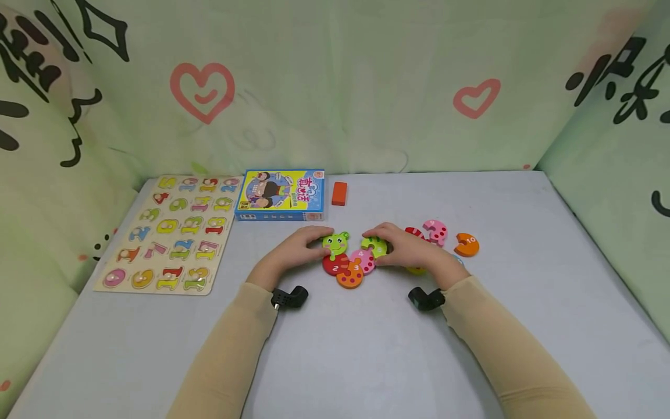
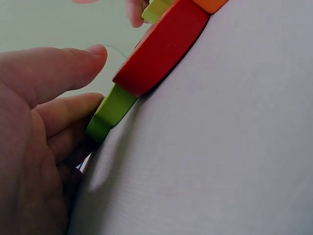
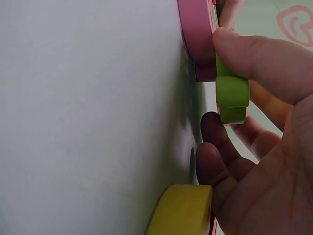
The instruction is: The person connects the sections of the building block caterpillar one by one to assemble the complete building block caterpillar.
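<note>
A caterpillar puzzle lies mid-table: a green face piece (image 1: 335,243), a red piece (image 1: 332,265) marked 2, an orange piece (image 1: 349,279) marked 3 and a pink piece (image 1: 366,263). My left hand (image 1: 295,251) is beside the face piece; its fingertips touch the green edge (image 2: 110,112) while the thumb stands apart in the left wrist view. With thumb and fingers, my right hand (image 1: 410,249) pinches a green spotted piece (image 1: 378,247), slightly raised over the table and against the pink piece's edge (image 3: 198,34).
Loose pieces lie around the right hand: pink (image 1: 436,231), orange (image 1: 467,245), red striped (image 1: 414,232) and yellow (image 1: 416,270), partly covered. At the back left are a number board (image 1: 180,280), a blue and yellow box (image 1: 282,195) and an orange block (image 1: 339,194).
</note>
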